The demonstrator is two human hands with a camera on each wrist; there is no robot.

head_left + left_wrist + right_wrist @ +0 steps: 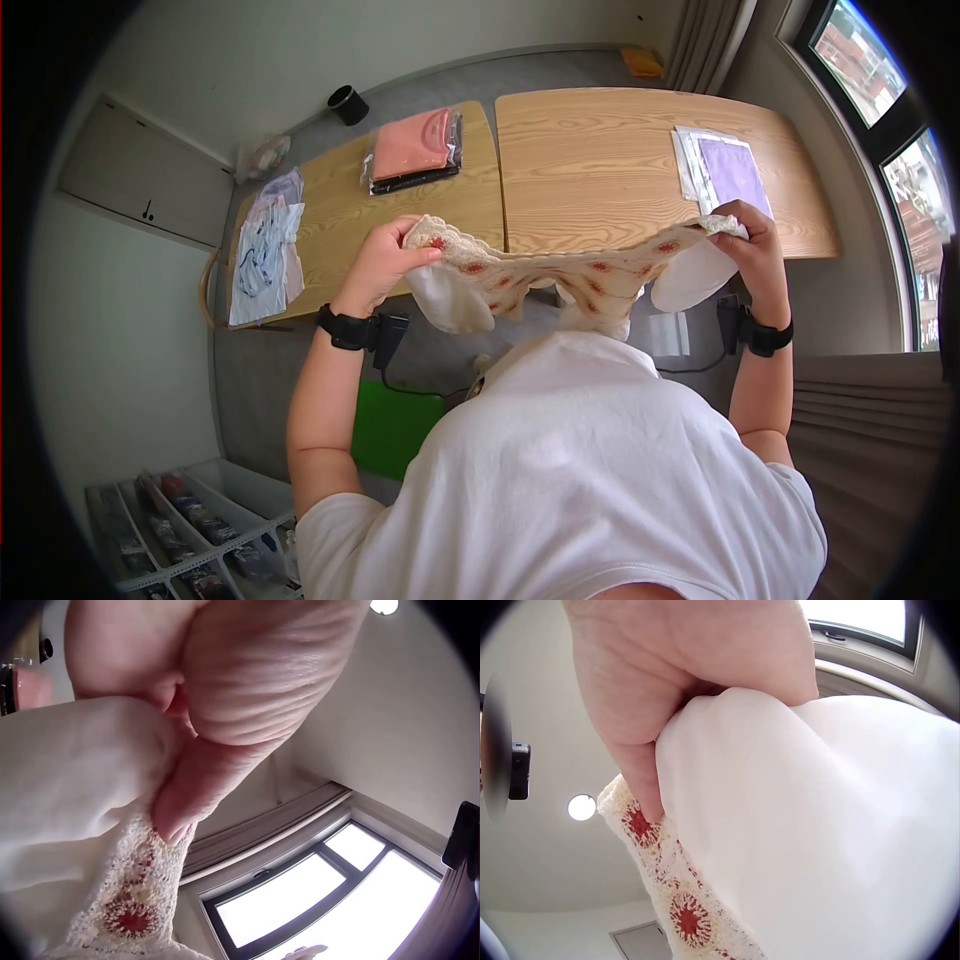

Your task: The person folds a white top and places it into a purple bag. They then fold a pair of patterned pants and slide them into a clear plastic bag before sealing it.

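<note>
A cream crocheted garment [590, 282] with red flower motifs is stretched between the two hands, its upper edge sagging a little midway between the grips. The left hand [385, 262] pinches one end, thumb pressed on the crochet; the right hand [755, 248] grips the other end the same way. White cloth [450, 297] hangs below each grip. Black wrist straps [345, 328] sit just below both hands. The garment is held in front of the person, by the near edges of a left table [325, 215] and a right table [590, 150]. Just beyond the right hand lies a purple packet [730, 170]; beyond the left hand, a pink folded item [410, 146] on a dark one. Left of the left hand is a white-and-blue bundle [263, 255]. Farther beyond it stands a black bin [348, 105]; windows [915, 195] are right of the right hand.
</note>
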